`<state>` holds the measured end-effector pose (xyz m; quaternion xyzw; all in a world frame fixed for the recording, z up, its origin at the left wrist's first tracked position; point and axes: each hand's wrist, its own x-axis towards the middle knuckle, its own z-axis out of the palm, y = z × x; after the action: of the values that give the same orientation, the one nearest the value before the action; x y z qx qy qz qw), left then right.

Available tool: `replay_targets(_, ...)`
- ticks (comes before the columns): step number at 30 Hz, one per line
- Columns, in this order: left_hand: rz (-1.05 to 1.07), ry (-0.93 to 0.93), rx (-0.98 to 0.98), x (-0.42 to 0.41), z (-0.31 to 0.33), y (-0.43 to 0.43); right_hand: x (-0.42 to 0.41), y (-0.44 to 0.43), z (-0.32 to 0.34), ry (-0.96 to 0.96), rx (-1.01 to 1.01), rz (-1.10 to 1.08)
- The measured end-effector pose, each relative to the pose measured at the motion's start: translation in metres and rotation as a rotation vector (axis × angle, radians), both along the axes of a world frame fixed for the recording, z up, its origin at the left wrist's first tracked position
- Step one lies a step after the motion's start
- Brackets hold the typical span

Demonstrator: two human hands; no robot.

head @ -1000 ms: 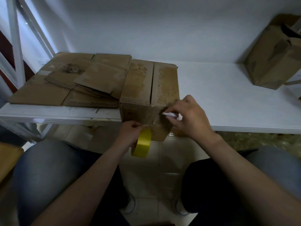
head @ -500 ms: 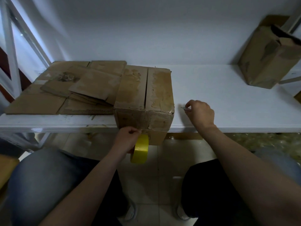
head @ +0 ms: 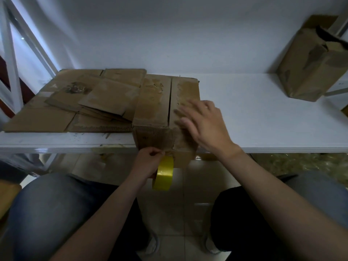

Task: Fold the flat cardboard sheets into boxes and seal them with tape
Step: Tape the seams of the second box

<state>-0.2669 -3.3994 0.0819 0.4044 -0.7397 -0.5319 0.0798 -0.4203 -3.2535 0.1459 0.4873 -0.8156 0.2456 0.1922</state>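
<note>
Packing workroom, white shelf (head: 263,113), flattened cartons (head: 75,102)

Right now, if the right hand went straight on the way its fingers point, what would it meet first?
Probably the right top flap of the box: the right hand, open and spread, points left and away across it. Blur hides whether it already touches.

One wide-angle head camera looks forward and down at the white tabletop (head: 263,113) from close before its near edge. A wall (head: 169,34) closes the view beyond the tabletop; the wearer's knees (head: 49,204) lie below.
</note>
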Motion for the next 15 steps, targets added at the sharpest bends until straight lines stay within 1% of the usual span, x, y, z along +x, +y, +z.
replay_targets(3,0.017,0.011,0.024,-0.002,-0.004,0.000,0.018,-0.024,-0.015,0.132,0.174,-0.038)
replay_targets(7,-0.020,-0.042,0.022,0.004,-0.016,0.000,0.016,-0.036,-0.035,0.214,0.173,-0.133)
replay_targets(11,-0.044,-0.084,0.077,0.013,-0.023,0.002,0.018,-0.036,-0.039,0.290,0.162,-0.118)
replay_targets(13,-0.032,-0.075,0.074,0.011,-0.019,0.000,0.021,-0.034,-0.041,0.311,0.238,-0.117)
replay_targets(15,-0.021,-0.060,0.051,0.009,-0.013,-0.003,0.023,-0.033,-0.043,0.289,0.325,-0.139)
